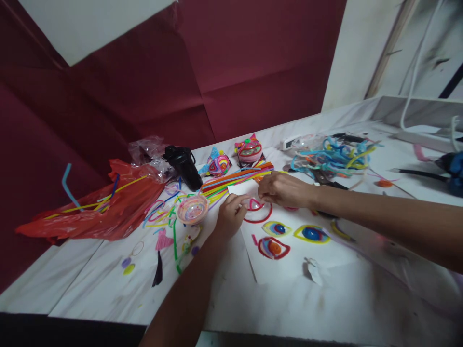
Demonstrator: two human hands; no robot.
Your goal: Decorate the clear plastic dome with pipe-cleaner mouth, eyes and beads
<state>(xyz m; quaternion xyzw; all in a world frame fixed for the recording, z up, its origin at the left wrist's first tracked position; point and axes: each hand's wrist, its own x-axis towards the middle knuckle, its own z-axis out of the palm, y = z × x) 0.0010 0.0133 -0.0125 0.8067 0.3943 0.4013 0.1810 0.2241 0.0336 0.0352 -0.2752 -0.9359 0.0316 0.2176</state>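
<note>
On a sheet of white paper [260, 270], a red pipe-cleaner mouth shape [258, 220] with a pink piece inside it lies between my two hands. My left hand [231, 215] is at its left side, with curled fingers at the paper's edge. From the right my right hand [278, 189] reaches over its upper edge, fingers bent down and pressed together. What either hand grips is too small or hidden. Nearer me are a small yellow-rimmed eye [277, 228], a larger yellow-rimmed blue eye [311, 234] and a red-rimmed eye with an orange centre [274, 248].
A bundle of coloured pipe cleaners [237, 180] lies behind my hands. To the left are a clear bowl [193, 209], a black bottle [184, 168] and a red plastic bag [97, 212]. Two decorated balls [249, 150] stand behind; blue pipe cleaners [333, 156] and crumpled paper [314, 271] lie right.
</note>
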